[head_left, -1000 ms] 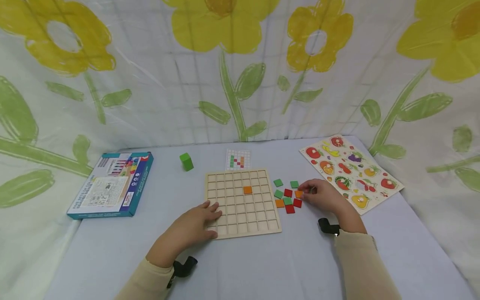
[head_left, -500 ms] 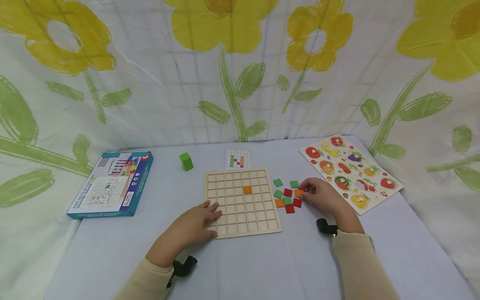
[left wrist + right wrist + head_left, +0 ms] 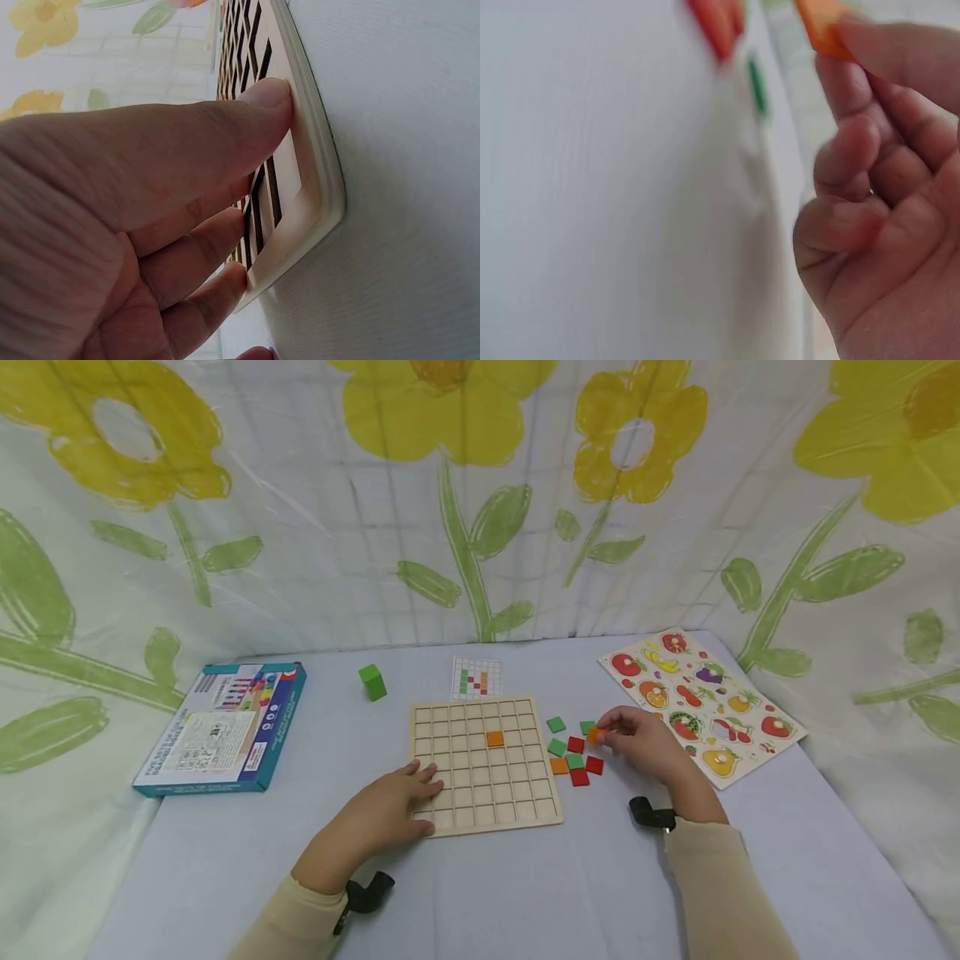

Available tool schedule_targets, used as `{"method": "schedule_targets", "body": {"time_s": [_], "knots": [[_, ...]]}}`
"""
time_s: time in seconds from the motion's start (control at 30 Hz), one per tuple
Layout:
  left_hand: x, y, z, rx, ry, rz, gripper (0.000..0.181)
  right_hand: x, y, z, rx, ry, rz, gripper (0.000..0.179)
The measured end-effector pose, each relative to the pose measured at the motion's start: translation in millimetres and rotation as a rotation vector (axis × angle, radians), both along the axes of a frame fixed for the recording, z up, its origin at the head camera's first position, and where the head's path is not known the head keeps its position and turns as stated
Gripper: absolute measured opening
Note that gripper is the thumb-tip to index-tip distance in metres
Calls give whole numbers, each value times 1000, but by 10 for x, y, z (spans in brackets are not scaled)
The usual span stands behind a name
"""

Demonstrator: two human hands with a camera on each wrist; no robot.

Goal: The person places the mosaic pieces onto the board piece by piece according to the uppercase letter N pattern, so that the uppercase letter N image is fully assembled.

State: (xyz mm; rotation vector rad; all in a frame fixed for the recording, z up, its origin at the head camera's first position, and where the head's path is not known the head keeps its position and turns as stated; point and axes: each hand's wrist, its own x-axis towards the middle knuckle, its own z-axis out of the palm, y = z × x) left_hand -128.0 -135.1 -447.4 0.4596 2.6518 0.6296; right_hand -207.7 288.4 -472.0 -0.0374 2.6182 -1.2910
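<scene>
Between thumb and fingers my right hand [image 3: 641, 745] pinches an orange square tile [image 3: 825, 28], lifted off the table over the loose tiles. My left hand [image 3: 393, 806] rests on the left edge of a wooden grid board [image 3: 480, 777], fingers spread. In the left wrist view the thumb [image 3: 266, 105] lies on the board's rim. One orange tile [image 3: 495, 739] sits in a cell in the board's upper half. Right of the board lie several loose tiles: green ones [image 3: 556, 725], red ones [image 3: 576, 745] and another orange tile [image 3: 559, 767].
A pattern card [image 3: 476, 679] with coloured squares lies behind the board. A green block [image 3: 372, 683] stands to its left. At the far left is a flat puzzle box [image 3: 225, 731]; a fruit picture board [image 3: 705, 702] lies at the right, close behind my right hand.
My right hand has picked up the orange tile from the pile and raised it slightly away from me. The left hand and the board have stayed in place.
</scene>
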Motion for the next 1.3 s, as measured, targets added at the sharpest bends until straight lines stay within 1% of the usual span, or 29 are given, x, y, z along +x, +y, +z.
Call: {"method": "schedule_targets", "body": {"time_s": [0.1,0.2,0.3,0.37,0.47,0.6,0.87,1.07,1.3], "knots": [[5,-4,1,-3,2,3,64,-24,-232,64,-121,5,-8,24],[10,-5,18,0,-1,3,64,-43,-572,87,-215,23,22,22],[10,2,20,3,-5,3,63,-36,-900,81,-236,35,74,16],[2,6,15,8,-4,3,63,-36,-1066,65,-222,48,118,13],[-10,11,10,10,2,-2,62,-41,-1226,47,-180,32,149,9],[-18,18,19,6,-2,0,62,-52,-1324,5,-123,25,149,7],[-3,7,19,-12,-6,5,63,-42,-1409,-11,-30,58,174,7],[5,9,23,-18,-4,9,63,-7,-1430,10,-22,51,191,6],[7,12,26,-11,-7,10,63,14,-1450,19,-6,41,185,6]]}}
